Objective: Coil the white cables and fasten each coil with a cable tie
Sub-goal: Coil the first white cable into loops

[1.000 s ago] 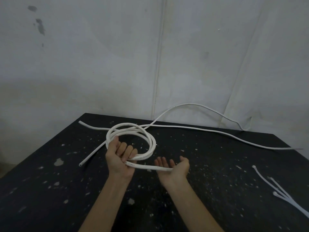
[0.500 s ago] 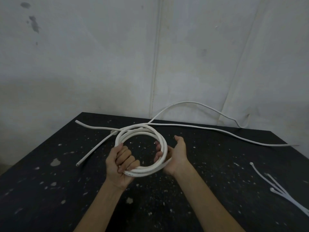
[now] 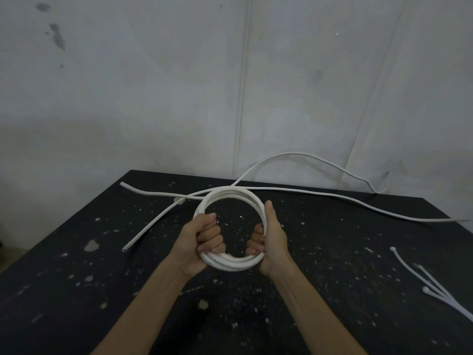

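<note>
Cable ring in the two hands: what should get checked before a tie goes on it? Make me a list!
1. The left hand grips the coil: ok.
2. The right hand grips its other side: ok.
3. Loops bunched in one ring: ok.
4. The cable ties lie on the table, to the right: ok.
5. One hand free to take a tie: not ok, both hold.
6. Coil's end wound in, apart from the loose cables behind: cannot tell.
</note>
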Available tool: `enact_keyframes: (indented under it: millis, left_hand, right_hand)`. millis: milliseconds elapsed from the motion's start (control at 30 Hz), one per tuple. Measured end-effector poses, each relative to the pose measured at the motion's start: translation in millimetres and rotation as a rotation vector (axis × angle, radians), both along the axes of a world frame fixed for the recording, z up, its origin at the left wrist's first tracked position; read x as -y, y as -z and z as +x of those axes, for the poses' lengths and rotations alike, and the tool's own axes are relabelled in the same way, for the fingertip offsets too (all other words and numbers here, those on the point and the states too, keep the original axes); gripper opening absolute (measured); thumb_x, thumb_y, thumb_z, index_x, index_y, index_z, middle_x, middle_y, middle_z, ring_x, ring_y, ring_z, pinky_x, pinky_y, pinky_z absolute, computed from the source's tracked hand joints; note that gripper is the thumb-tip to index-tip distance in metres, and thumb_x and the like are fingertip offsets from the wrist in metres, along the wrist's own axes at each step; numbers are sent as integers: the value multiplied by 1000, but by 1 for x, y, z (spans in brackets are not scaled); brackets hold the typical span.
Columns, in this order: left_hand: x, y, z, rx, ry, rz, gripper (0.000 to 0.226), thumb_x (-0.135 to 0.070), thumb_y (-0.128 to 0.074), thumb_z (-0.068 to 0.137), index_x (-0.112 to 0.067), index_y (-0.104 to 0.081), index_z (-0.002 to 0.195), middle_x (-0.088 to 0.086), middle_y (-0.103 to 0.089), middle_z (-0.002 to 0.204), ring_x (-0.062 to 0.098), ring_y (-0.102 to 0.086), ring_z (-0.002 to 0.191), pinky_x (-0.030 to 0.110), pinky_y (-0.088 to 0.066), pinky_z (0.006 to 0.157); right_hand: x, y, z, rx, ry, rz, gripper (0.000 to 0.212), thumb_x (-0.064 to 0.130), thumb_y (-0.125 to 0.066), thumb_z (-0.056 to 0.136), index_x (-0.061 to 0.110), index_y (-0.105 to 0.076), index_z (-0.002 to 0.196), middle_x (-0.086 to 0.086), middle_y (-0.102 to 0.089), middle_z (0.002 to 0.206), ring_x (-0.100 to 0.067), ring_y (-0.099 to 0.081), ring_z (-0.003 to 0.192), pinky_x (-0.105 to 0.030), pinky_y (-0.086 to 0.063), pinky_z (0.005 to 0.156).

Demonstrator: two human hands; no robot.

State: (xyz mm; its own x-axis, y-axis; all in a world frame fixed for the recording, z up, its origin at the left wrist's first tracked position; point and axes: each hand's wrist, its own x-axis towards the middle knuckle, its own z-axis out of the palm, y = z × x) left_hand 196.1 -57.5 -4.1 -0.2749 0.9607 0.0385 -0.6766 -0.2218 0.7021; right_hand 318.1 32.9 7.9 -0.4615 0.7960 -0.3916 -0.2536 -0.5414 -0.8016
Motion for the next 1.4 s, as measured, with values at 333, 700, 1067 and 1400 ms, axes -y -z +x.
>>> enact_keyframes:
  millis: [333, 700, 1067, 1400]
  left_hand:
    - [-14, 16, 12, -58, -417, -352, 29, -7, -48, 93, -15, -40, 66, -4, -27, 45, 8, -28, 35, 25, -38, 40]
    - [-14, 23, 8, -158, -348, -351, 35, -6, -46, 94, -16, -36, 62, -2, -26, 46, 10, -28, 37, 27, -37, 43]
    - [-19, 44, 22, -157, -437, -54, 54, -60, -46, 83, -8, -55, 76, -3, -37, 42, 10, -34, 31, 21, -39, 38]
    - [-33, 37, 30, -344, -661, -344, 51, -47, -48, 92, -14, -43, 54, -1, -31, 36, 15, -29, 30, 25, -36, 36]
  right_hand:
    - [-6, -18, 3, 179, -26, 593, 59, 54, -60, 85, 19, -39, 42, 1, -32, 38, -13, -29, 32, -21, -29, 38]
    - [-10, -9, 7, 212, -72, 691, 57, 46, -58, 90, 20, -43, 42, 0, -37, 38, -13, -34, 32, -23, -33, 39]
    - [-26, 36, 10, 43, -36, 483, 53, 46, -59, 84, 16, -31, 51, 2, -24, 41, -11, -21, 32, -21, -21, 39]
    - [-38, 63, 15, -58, -13, 549, 42, 38, -52, 92, -2, -60, 83, -8, -41, 51, -19, -41, 40, -30, -42, 44]
